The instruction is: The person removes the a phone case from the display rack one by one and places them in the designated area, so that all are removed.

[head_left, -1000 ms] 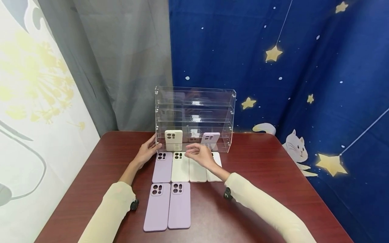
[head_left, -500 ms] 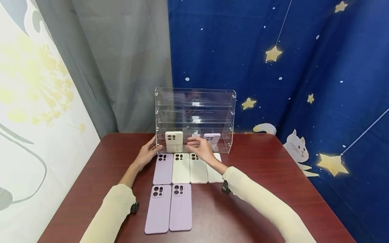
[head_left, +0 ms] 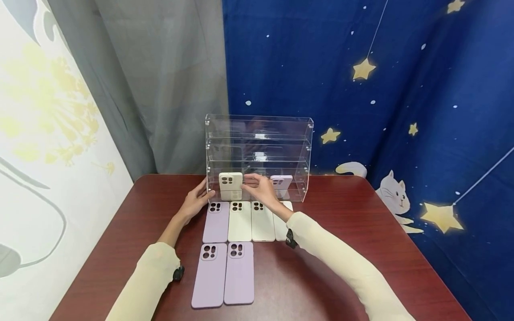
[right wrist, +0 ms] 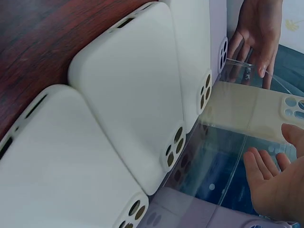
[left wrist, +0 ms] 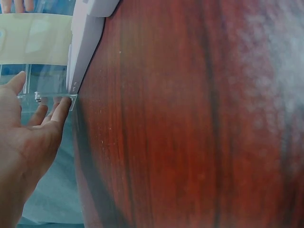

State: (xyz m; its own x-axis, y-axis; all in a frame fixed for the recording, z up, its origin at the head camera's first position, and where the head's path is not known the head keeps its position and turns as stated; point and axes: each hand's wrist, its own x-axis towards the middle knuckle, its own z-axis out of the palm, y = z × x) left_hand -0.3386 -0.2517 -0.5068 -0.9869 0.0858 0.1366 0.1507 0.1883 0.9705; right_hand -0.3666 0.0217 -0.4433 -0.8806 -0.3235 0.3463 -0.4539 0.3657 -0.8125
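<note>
A clear acrylic display rack point(head_left: 310, 142) with several tiers stands on the table. A cream phone case point(head_left: 230, 182) leans upright on its bottom tier at the left, a purple phone case point(head_left: 283, 180) at the right. My left hand point(head_left: 194, 204) grips the rack's left side panel, thumb inside and fingers outside. My right hand point(head_left: 262, 189) is between the two upright cases, its thumb close to the cream one's right edge. In the right wrist view its fingers point(right wrist: 261, 166) are spread and hold nothing; whether the thumb touches the case I cannot tell.
Before the rack lie a purple case point(head_left: 216, 226) and three white cases point(head_left: 263, 227), side by side. Nearer the front, two more purple cases point(head_left: 209, 281) lie flat on the dark red table point(head_left: 345, 214). Curtains point(head_left: 184, 89) hang behind.
My right hand has moved up and slightly left into the bottom tier, towards the cream case. The left hand keeps its place on the rack's side.
</note>
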